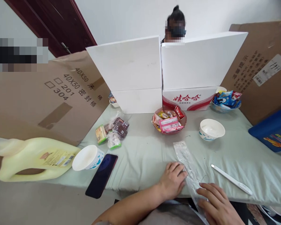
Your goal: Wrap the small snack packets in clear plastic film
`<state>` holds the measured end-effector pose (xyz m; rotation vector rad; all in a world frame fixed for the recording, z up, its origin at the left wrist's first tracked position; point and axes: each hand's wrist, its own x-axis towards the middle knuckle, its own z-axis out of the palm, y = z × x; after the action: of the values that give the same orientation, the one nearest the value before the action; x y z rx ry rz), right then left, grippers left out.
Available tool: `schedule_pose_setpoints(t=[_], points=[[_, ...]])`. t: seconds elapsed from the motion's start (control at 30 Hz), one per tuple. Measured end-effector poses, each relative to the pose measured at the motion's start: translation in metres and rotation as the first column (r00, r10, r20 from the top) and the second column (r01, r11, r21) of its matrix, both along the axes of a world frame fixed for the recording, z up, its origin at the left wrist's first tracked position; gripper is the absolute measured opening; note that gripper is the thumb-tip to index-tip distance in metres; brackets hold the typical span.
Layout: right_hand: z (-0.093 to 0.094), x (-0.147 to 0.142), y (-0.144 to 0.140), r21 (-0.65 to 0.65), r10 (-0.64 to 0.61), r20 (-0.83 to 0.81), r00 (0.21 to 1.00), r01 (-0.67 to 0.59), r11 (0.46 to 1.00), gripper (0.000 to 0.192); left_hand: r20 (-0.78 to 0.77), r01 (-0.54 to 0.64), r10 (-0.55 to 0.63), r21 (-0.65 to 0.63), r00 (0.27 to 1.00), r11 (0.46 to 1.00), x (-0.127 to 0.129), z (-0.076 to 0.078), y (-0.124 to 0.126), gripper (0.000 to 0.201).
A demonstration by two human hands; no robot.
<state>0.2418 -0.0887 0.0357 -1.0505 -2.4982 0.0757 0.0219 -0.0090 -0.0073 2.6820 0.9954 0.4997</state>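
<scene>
A long, flattened clear plastic bag (pixel 184 156) lies crinkled on the cloth and hangs toward the front edge. At its left edge, my left hand (pixel 173 179) rests on the table with fingers curled and thumb tucked against the bag. Lower down, my right hand (pixel 217 201) lies over the bag's right side, fingers stretched and slightly apart, fingertips touching the plastic. A slim white pointed tool (pixel 231 179) sits to the right of both hands. Beyond the bag stands a pink glass bowl (pixel 155 125) filled with wrapped snacks.
White paper bowls (pixel 212 134) (pixel 87 159) stand right and left. A dark phone (pixel 101 176), wrapped snacks (pixel 114 131) and a yellow jug (pixel 35 159) are leftward. White boxes (pixel 135 68), cardboard (pixel 61 87), a snack bowl (pixel 226 106) and a blue container (pixel 271 131) surround the table. Someone sits behind.
</scene>
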Motion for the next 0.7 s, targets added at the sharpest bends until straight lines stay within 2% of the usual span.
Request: schedule_pose_setpoints(t=[0.07,0.1,0.17,0.23,0.3,0.4,0.5,0.57,0.7], points=[[0.022,-0.006,0.004,-0.177,0.084,-0.019,0.996,-0.086,0.981,0.019,0.041,0.081,-0.082,0.011,0.996,0.997,-0.005,-0.006,0.003,0.029],[0.030,-0.008,0.007,-0.285,0.097,-0.043,0.994,-0.105,0.953,0.020,0.058,0.122,-0.122,0.005,0.991,0.993,-0.008,-0.008,0.005,0.028],[0.040,-0.009,0.016,-0.454,0.060,-0.085,0.995,-0.092,0.886,0.023,0.088,0.220,-0.217,-0.033,0.972,0.975,-0.015,-0.011,0.007,0.026],[0.040,-0.008,0.034,-0.545,-0.034,-0.087,0.996,-0.019,0.838,0.023,0.128,0.300,-0.287,-0.094,0.949,0.949,-0.020,-0.012,0.009,0.025],[0.032,-0.008,0.060,-0.580,-0.181,-0.063,0.981,0.112,0.807,0.021,0.202,0.297,-0.264,-0.156,0.943,0.942,-0.022,-0.011,0.010,0.031],[0.008,-0.011,0.102,-0.586,-0.425,0.037,0.905,0.364,0.724,0.018,0.334,0.232,-0.150,-0.224,0.931,0.947,-0.023,-0.011,0.011,0.057],[-0.015,-0.019,0.131,-0.574,-0.516,0.090,0.852,0.468,0.672,0.030,0.392,0.231,-0.118,-0.255,0.912,0.939,-0.022,-0.009,0.014,0.079],[-0.025,-0.023,0.137,-0.561,-0.532,0.097,0.841,0.488,0.669,0.034,0.383,0.252,-0.133,-0.279,0.914,0.926,-0.021,-0.007,0.016,0.076],[-0.032,-0.024,0.134,-0.541,-0.542,0.090,0.836,0.498,0.678,0.037,0.319,0.266,-0.176,-0.266,0.931,0.927,-0.019,-0.003,0.013,0.042]])
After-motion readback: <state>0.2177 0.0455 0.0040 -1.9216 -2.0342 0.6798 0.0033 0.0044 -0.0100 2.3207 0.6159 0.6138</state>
